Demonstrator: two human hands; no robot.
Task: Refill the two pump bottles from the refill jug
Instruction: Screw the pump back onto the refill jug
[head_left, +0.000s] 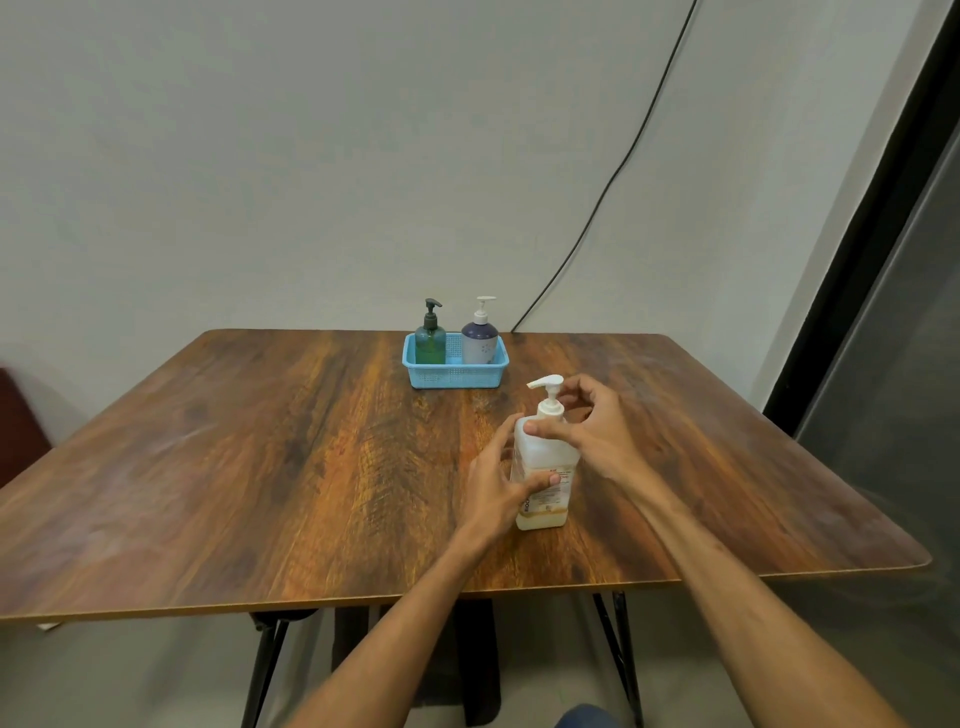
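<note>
Two bare forearms, reaching in from the bottom edge over the near side of a wooden table (260, 467) on black folding legs (265, 670). Left hand (501, 483) wrapped round the lower body of the refill jug (548, 512), thumb pressed across the label at the front, fingers curled out of sight behind the left wall. Right hand (592, 431) higher up on the same jug, thumb laid across its shoulder just under the collar, fingers curled behind the stem of the pump; whether those fingertips touch the stem, impossible to tell. Jug upright on the tabletop, right of centre and about midway between near and far edge, translucent white, only a shallow layer of cream liquid at the bottom, white pump head (545, 384) on top with the spout pointing left. Further back, near the far edge and well apart from the jug, a light-blue perforated basket (457, 378) with both bottles upright inside: green pump bottle (430, 345) with a black pump on the left, purple pump bottle (479, 343) with a white pump on the right, close beside each other. Behind, a plain pale wall (260, 156) with a black cable (613, 182) slanting down to the table's back edge. At the far right a dark frame (883, 312); at the left edge a dark red object (18, 415), too cropped to identify.
</note>
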